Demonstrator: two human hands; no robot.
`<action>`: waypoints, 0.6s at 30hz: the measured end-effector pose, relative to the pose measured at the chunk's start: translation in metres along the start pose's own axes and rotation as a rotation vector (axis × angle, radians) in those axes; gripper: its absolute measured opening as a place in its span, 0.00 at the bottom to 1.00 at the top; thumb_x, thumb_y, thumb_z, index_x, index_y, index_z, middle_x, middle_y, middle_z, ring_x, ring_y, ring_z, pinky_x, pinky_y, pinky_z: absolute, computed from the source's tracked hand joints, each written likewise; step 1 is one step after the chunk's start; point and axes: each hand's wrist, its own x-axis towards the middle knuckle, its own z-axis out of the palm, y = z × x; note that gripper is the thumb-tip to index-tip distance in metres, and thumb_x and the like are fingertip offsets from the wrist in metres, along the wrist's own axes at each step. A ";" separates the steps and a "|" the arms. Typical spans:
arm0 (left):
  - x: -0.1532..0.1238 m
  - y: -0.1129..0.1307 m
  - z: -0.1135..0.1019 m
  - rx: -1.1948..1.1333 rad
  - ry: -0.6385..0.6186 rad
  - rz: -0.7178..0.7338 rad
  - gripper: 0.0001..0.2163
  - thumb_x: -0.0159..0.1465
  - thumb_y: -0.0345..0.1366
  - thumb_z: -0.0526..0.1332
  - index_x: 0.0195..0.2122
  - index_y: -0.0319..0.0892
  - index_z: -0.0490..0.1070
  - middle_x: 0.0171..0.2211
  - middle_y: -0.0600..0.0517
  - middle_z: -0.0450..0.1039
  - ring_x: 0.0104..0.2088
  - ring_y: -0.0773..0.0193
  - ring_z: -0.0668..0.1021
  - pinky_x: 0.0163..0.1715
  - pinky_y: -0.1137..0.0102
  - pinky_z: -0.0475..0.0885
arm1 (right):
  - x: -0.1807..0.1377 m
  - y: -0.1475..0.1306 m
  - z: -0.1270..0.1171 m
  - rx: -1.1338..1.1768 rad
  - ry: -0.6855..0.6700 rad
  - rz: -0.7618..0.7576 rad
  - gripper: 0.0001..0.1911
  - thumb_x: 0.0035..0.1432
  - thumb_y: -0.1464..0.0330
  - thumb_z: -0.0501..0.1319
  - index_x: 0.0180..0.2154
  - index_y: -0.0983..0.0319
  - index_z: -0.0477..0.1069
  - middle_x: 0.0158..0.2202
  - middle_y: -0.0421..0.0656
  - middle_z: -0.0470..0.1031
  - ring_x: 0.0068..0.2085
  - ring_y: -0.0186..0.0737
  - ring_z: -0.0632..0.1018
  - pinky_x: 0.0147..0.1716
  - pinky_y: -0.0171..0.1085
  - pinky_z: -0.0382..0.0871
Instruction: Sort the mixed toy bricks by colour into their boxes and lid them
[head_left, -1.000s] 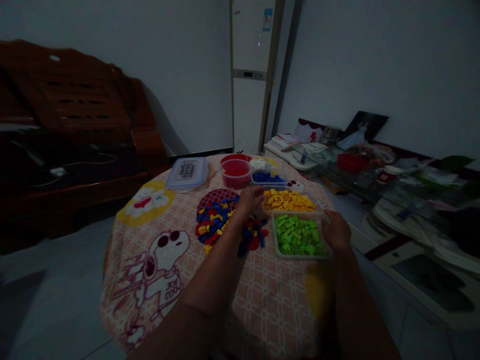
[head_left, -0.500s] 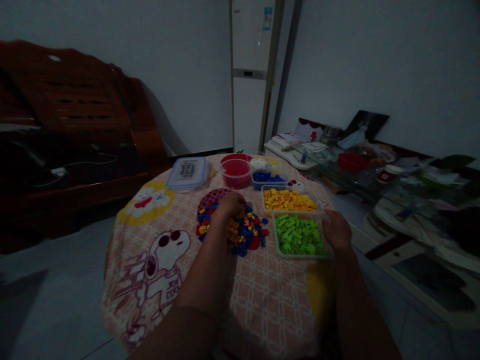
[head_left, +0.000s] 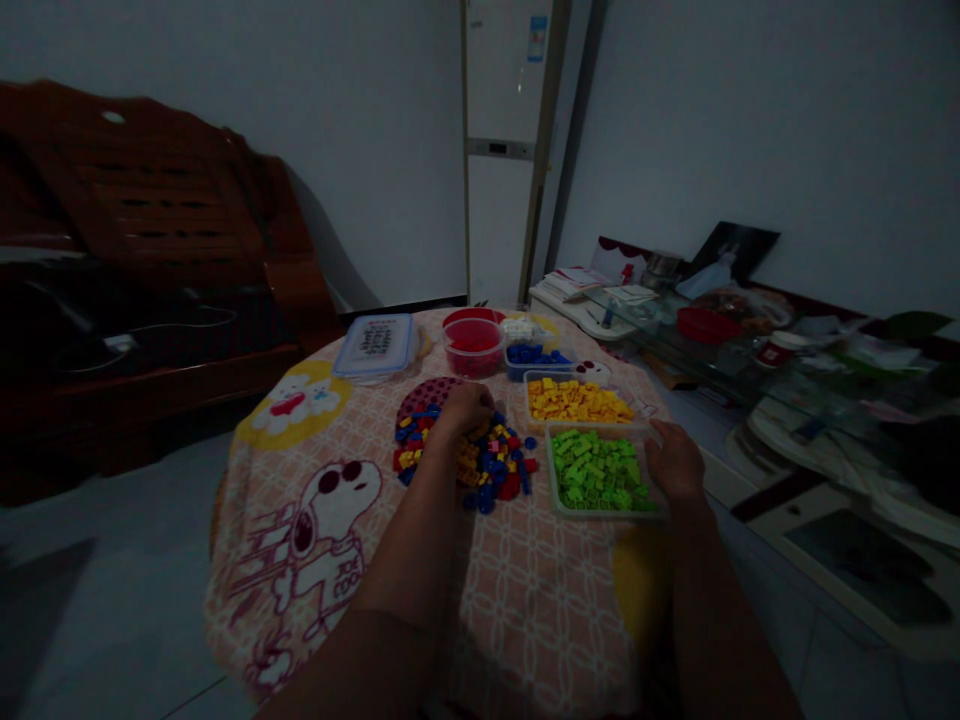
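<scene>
My left hand [head_left: 466, 408] is over a loose pile of toy building bricks [head_left: 491, 462] in blue, red and yellow. Its fingers are curled together at the pile's far side, and what they hold, if anything, is hidden. At the right, my right hand [head_left: 675, 462] grips the right rim of a clear plastic box [head_left: 556, 495] filled with green bricks [head_left: 600, 470]. Directly behind that box stands another with yellow bricks [head_left: 577, 400]. Part of a dark red dotted patch [head_left: 431, 393] shows behind the pile.
Farther back are a tub with red pieces [head_left: 472, 350], a tray of blue bricks [head_left: 538, 356] and a bag of white pieces [head_left: 523, 330]. A lidded box [head_left: 375, 345] lies at the back left. A cluttered glass shelf [head_left: 720, 360] runs along the right.
Almost nothing differs. My left hand stays over the pile with a very slight shift of its fingers, and my right hand keeps its place on the green-brick box.
</scene>
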 end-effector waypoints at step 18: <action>0.007 0.055 0.045 -0.566 0.032 0.111 0.10 0.57 0.26 0.62 0.39 0.36 0.79 0.27 0.51 0.79 0.26 0.67 0.79 0.32 0.73 0.75 | 0.001 0.000 0.000 -0.018 0.007 0.002 0.22 0.64 0.69 0.54 0.57 0.66 0.71 0.58 0.54 0.72 0.56 0.50 0.74 0.55 0.44 0.67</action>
